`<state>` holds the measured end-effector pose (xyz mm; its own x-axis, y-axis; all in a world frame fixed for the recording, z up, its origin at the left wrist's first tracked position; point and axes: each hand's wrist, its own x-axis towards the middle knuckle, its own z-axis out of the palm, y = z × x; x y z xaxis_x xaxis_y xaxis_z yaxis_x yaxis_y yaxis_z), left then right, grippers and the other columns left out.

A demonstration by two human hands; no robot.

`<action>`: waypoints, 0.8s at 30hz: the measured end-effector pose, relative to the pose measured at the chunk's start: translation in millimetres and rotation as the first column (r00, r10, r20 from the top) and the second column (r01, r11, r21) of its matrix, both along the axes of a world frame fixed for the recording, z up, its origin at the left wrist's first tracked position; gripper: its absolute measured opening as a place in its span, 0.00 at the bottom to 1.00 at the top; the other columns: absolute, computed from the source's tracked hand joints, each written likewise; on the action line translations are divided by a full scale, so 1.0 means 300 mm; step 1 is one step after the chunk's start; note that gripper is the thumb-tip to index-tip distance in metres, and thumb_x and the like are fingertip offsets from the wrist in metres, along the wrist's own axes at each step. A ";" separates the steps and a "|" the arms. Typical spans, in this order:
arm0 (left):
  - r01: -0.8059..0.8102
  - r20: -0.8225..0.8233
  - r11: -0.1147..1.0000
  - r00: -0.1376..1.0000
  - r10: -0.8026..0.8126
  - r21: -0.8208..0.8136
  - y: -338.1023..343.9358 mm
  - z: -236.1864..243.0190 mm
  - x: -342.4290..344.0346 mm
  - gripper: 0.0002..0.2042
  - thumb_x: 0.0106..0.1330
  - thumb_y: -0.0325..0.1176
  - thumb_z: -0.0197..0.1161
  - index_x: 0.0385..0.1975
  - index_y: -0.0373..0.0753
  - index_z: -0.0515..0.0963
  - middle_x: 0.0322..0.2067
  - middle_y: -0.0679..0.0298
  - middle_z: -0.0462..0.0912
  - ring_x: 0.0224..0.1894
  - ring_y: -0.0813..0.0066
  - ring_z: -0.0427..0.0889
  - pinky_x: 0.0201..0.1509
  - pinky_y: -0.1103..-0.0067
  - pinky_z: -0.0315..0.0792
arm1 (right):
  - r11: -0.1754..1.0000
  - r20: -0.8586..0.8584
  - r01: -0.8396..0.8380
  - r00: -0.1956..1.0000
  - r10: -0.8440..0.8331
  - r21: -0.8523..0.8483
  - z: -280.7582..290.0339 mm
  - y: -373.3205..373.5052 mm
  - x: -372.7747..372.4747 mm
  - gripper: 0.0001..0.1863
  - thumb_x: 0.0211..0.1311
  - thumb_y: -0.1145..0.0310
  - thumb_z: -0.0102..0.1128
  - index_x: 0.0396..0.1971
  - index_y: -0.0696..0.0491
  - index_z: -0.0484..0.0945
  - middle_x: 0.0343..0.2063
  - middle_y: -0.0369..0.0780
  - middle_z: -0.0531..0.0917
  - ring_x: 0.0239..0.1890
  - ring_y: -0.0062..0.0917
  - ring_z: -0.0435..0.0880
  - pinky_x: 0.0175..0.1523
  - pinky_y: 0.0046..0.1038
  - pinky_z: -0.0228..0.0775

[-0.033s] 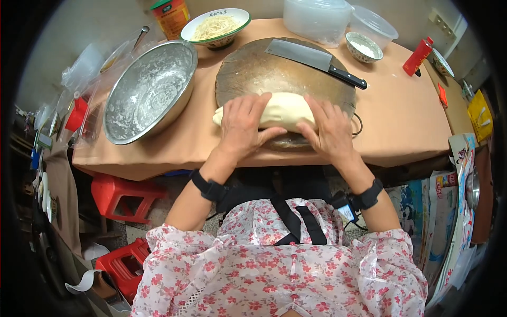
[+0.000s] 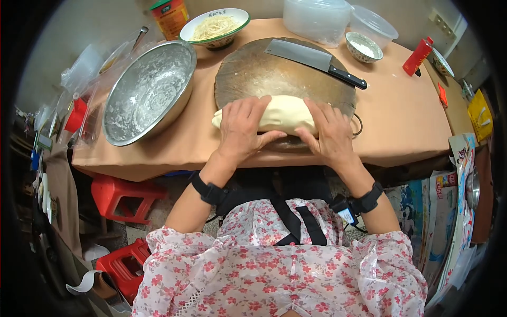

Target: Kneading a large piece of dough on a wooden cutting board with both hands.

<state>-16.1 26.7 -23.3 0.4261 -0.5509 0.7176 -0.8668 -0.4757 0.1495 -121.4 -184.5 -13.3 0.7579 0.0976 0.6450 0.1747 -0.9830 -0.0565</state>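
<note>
A thick, pale log of dough [image 2: 287,113] lies crosswise on the near part of a round wooden chopping board [image 2: 240,79]. My left hand [image 2: 240,124] is curved over its left part, and a short end of dough sticks out past the fingers. Over the right end rests my right hand [image 2: 331,127], which hides that tip. Both thumbs press along the near side, pointing toward each other. Across the far right of the board lies a cleaver [image 2: 301,54], its black handle reaching past the rim.
Left of the board, a large metal bowl [image 2: 150,92] dusted white leans tilted. Behind stand a green-rimmed bowl of pale shreds [image 2: 215,27], clear plastic tubs [image 2: 317,21], a small bowl of white powder [image 2: 364,47] and a red bottle [image 2: 418,56]. Red stools [image 2: 124,198] stand below.
The dough log and my fingers have shifted very slightly toward me. Both hands keep their hold; nothing else has visibly moved.
</note>
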 end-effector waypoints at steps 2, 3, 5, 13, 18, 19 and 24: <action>-0.016 0.022 1.000 1.000 0.015 0.011 0.009 0.008 -0.006 0.37 0.48 0.60 0.70 0.54 0.43 0.75 0.42 0.60 0.78 0.43 0.59 0.76 0.49 0.66 0.66 | 1.000 0.033 -0.014 0.999 0.014 0.010 0.009 0.019 -0.008 0.36 0.56 0.41 0.62 0.58 0.51 0.74 0.44 0.42 0.80 0.40 0.36 0.78 0.39 0.36 0.66; -0.015 -0.043 1.000 0.999 0.016 0.019 0.008 0.030 -0.011 0.32 0.51 0.58 0.69 0.52 0.43 0.76 0.41 0.58 0.81 0.44 0.55 0.78 0.49 0.64 0.68 | 1.000 0.030 -0.015 0.999 0.015 0.010 0.014 0.018 -0.006 0.36 0.56 0.41 0.62 0.58 0.51 0.74 0.44 0.42 0.80 0.40 0.36 0.78 0.39 0.36 0.66; -0.021 -0.110 0.997 0.993 0.028 0.068 -0.002 0.057 -0.002 0.30 0.54 0.58 0.67 0.52 0.43 0.76 0.41 0.58 0.81 0.44 0.55 0.78 0.48 0.64 0.68 | 0.997 -0.089 0.021 0.996 -0.015 0.077 0.021 0.012 0.011 0.35 0.56 0.41 0.61 0.56 0.51 0.75 0.48 0.42 0.79 0.46 0.37 0.78 0.43 0.38 0.67; -0.088 -0.402 0.969 0.898 0.177 0.230 -0.085 0.109 0.145 0.29 0.67 0.64 0.49 0.45 0.41 0.78 0.42 0.54 0.81 0.48 0.51 0.76 0.53 0.61 0.65 | 0.963 -0.385 0.187 0.918 -0.099 0.197 0.070 -0.040 0.165 0.33 0.69 0.38 0.43 0.60 0.47 0.73 0.53 0.45 0.78 0.57 0.41 0.73 0.55 0.47 0.62; -0.141 -0.386 0.950 0.889 0.246 0.280 -0.122 0.099 0.215 0.29 0.68 0.62 0.50 0.49 0.41 0.77 0.46 0.54 0.79 0.52 0.52 0.74 0.55 0.61 0.64 | 0.964 -0.206 0.166 0.971 -0.123 0.207 0.004 -0.063 0.247 0.31 0.71 0.41 0.42 0.67 0.42 0.65 0.53 0.45 0.78 0.59 0.42 0.71 0.59 0.49 0.60; -0.142 -0.373 0.964 0.901 0.221 0.227 -0.119 0.089 0.216 0.28 0.68 0.62 0.50 0.52 0.43 0.77 0.45 0.55 0.79 0.51 0.53 0.74 0.55 0.62 0.64 | 0.966 -0.204 0.156 0.972 -0.114 0.205 0.001 -0.058 0.247 0.30 0.71 0.42 0.42 0.67 0.41 0.66 0.53 0.44 0.78 0.58 0.41 0.72 0.58 0.49 0.60; -0.092 -0.314 0.984 0.940 0.136 0.149 -0.087 0.063 0.176 0.26 0.68 0.59 0.53 0.58 0.50 0.75 0.42 0.57 0.79 0.49 0.55 0.75 0.53 0.62 0.63 | 0.970 -0.273 0.181 0.953 -0.132 0.163 0.009 -0.055 0.195 0.27 0.71 0.46 0.46 0.64 0.41 0.69 0.51 0.42 0.79 0.52 0.40 0.74 0.54 0.45 0.63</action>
